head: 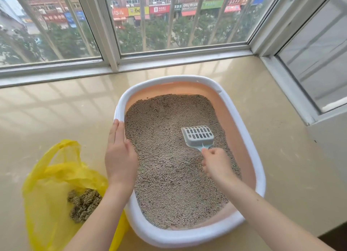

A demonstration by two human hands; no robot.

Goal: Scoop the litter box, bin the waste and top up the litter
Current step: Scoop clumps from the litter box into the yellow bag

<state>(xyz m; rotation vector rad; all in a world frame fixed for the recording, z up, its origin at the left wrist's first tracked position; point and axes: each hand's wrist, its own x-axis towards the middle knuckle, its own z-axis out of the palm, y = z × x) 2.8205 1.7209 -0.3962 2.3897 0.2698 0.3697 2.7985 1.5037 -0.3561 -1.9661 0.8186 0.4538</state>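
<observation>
A litter box [244, 130] with a white rim and peach inner walls sits on the floor, filled with grey-brown granular litter [169, 175]. My left hand [120, 153] rests flat on the box's left rim, fingers together and pointing away from me. My right hand [216, 162] grips the handle of a pale blue slotted scoop [198, 136], whose head lies on the litter in the right middle of the box. Left of the box lies a yellow plastic bag [56, 175], open, with a pile of clumped waste [84, 203] inside.
The box stands on a glossy beige floor [56, 110] in a corner. A low window frame [131, 63] runs along the far side and another glazed frame [300, 82] along the right. A dark strip shows at the bottom right corner.
</observation>
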